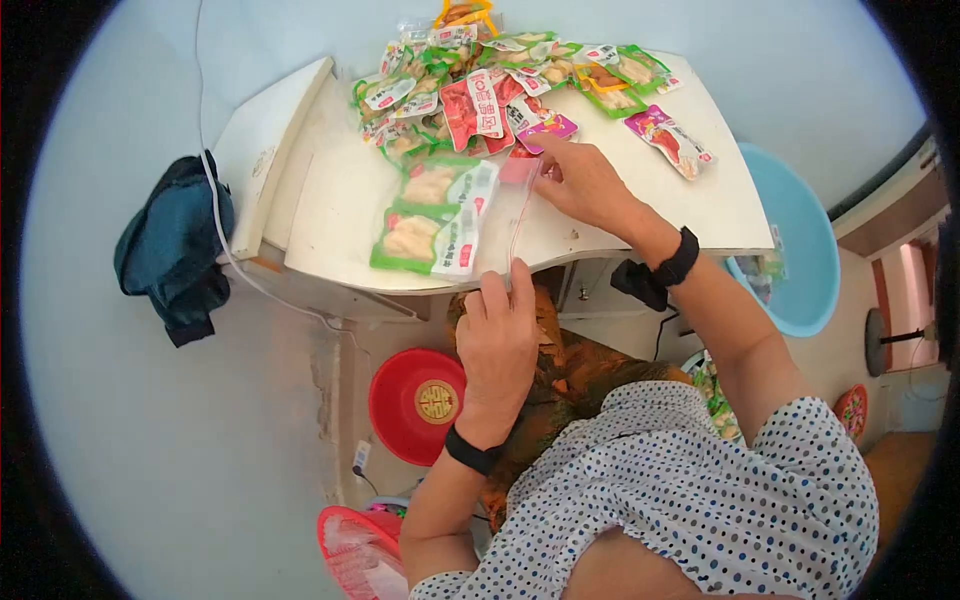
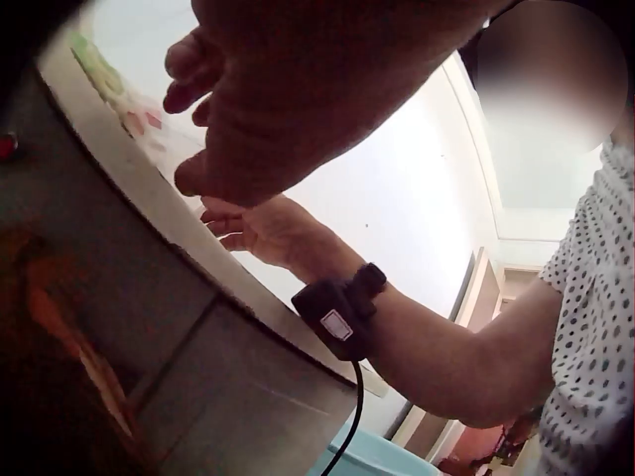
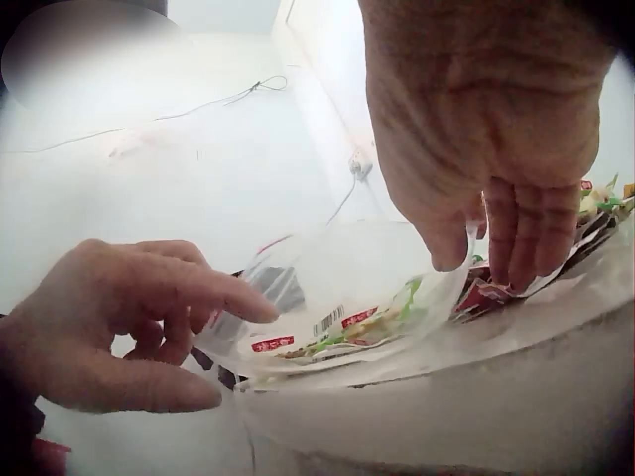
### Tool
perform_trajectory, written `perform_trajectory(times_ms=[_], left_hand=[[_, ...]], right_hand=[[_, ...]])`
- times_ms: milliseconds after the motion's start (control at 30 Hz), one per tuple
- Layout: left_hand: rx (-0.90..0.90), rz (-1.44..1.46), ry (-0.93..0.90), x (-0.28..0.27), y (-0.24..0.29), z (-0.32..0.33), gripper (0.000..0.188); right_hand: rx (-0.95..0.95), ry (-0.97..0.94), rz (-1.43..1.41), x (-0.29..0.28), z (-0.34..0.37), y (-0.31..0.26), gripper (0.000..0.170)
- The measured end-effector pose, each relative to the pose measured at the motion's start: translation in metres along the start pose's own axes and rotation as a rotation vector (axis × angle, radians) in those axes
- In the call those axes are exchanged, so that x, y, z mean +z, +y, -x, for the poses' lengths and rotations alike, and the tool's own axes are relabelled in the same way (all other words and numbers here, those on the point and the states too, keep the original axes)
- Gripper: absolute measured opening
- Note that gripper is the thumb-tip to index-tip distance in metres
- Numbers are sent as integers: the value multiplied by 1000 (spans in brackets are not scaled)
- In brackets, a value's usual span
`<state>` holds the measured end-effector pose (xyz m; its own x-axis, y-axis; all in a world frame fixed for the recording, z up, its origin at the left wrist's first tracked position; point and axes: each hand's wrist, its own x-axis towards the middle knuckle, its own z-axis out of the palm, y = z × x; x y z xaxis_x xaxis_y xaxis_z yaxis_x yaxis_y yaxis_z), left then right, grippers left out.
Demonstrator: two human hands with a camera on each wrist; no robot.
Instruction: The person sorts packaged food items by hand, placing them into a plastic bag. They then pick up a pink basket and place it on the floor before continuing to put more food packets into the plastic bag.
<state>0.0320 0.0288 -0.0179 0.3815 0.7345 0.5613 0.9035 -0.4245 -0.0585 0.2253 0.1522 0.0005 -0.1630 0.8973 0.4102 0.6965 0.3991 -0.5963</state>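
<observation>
A clear plastic bag with two green-and-white food packets lies at the table's front edge. My left hand is at its near end; in the right wrist view the left hand has its index finger straight against the film, its thumb apart below. My right hand is at the bag's far end. In the right wrist view the right hand holds the bag's lip by the thumb, its other fingers reaching down to a red packet. The left wrist view shows both hands from below.
A heap of packets covers the table's back, and a purple packet lies at its right. A red basin is on the floor, a blue tub at the right. A dark cloth bag hangs left.
</observation>
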Motion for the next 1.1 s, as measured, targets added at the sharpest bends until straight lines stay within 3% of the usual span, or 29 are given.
perform_trajectory(times_ms=[233,333,433,633,733,933,1100], left_hand=[[-17,-195,-211,-16,3,-19,25],[53,-318,-192,-10,-2,-14,15],[40,-216,-217,-16,-4,-12,14],[51,-155,-125,-16,-9,-4,12],[51,-111,-37,-17,-10,-2,13],[26,-32,23,-27,-24,9,20],[58,79,58,-55,-56,15,25]], right_hand=[[13,88,-12,16,-3,9,19],[-64,93,50,15,1,9,19],[-99,151,-52,13,5,5,18],[-287,-19,-43,8,9,19,29],[-325,-15,-66,1,12,19,33],[-554,108,208,1,10,12,19],[-727,182,111,-3,-2,-10,8]])
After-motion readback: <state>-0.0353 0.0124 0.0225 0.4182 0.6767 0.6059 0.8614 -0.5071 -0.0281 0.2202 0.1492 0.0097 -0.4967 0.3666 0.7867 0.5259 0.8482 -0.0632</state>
